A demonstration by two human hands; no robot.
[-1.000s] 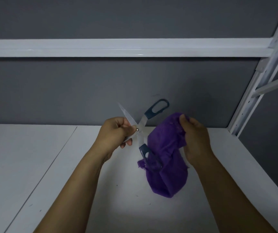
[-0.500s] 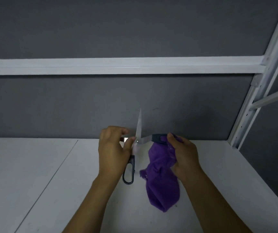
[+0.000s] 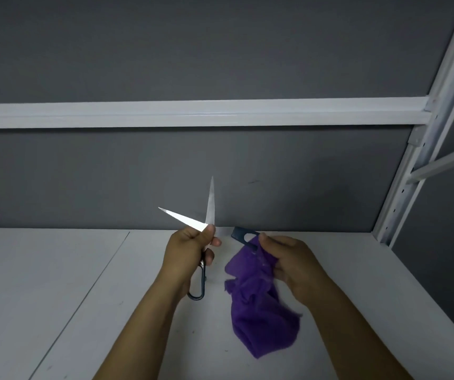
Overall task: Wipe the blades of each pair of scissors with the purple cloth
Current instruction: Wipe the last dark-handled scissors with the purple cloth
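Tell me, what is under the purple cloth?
The cloth hangs from the right hand above the bare white table. Nothing shows beneath it. Its upper folds cover part of one scissors handle.

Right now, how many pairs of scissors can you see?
1. The scissors are held open above the table between the left hand and the right hand. Others may be out of view.

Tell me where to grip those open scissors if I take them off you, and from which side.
Take the scissors by the dark handle loop hanging below the left hand, coming from underneath. Both blades are spread and point up and away, so the top is unsafe. The other loop is crowded by the right hand and the purple cloth.
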